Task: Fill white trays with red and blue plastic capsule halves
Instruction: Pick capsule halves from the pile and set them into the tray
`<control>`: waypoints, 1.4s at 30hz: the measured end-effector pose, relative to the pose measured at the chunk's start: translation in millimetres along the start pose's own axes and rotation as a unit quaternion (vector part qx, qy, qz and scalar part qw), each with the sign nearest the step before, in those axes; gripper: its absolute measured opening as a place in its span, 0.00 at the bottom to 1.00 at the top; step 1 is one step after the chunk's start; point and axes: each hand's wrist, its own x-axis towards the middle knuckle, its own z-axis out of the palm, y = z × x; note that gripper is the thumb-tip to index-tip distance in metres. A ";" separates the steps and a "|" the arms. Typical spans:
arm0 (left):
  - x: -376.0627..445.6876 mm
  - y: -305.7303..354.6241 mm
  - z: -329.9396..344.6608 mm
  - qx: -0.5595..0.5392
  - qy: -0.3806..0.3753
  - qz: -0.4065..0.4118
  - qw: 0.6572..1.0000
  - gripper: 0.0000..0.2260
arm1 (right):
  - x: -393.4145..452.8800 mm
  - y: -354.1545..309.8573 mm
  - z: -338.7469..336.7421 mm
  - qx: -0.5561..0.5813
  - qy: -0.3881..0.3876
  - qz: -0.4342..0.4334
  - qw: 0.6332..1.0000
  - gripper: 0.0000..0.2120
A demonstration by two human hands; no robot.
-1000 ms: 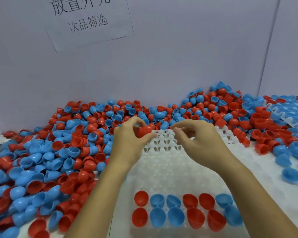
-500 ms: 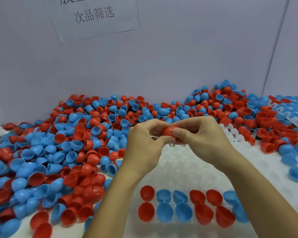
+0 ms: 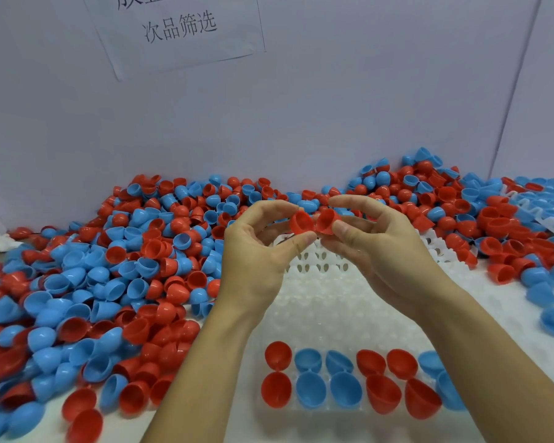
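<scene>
Pinching red half [image 3: 301,222] left fingers [image 3: 296,243]; second half [image 3: 327,220] right fingers [image 3: 341,230]

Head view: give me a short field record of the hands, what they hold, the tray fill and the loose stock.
left hand: pinches a red capsule half
right hand: pinches a second red capsule half
held halves: rims touching, above the white tray
tray fill: two near rows hold red and blue halves; the rest is empty
loose pile: red and blue halves, left of and behind the tray
</scene>
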 end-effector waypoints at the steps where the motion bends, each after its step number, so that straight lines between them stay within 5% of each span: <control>1: 0.4 -0.4 0.1 -0.008 0.001 -0.001 1.000 0.13 | 0.1 -0.4 -0.6 -0.005 -0.005 0.002 1.000 0.14; 12: 1.4 -3.8 -1.0 -0.022 0.008 -0.017 1.000 0.12 | -2.9 0.7 -3.2 -0.234 0.000 -0.049 0.971 0.05; 20: -0.8 -4.1 3.0 0.094 -0.042 0.016 0.995 0.17 | -0.4 3.0 -5.4 -0.351 0.016 -0.083 0.932 0.10; 28: -2.7 -2.4 4.3 0.017 -0.078 -0.038 0.996 0.14 | -6.5 -7.7 -19.9 -0.432 -0.031 -0.174 0.885 0.15; 36: -5.2 -8.3 8.4 -0.011 -0.106 -0.068 0.992 0.14 | -19.9 -21.4 -22.1 -0.480 -0.121 -0.104 0.862 0.22; 42: -7.7 -10.1 12.0 -0.020 -0.117 -0.095 0.988 0.12 | -21.5 -28.7 -16.9 -0.483 -0.137 -0.078 0.861 0.11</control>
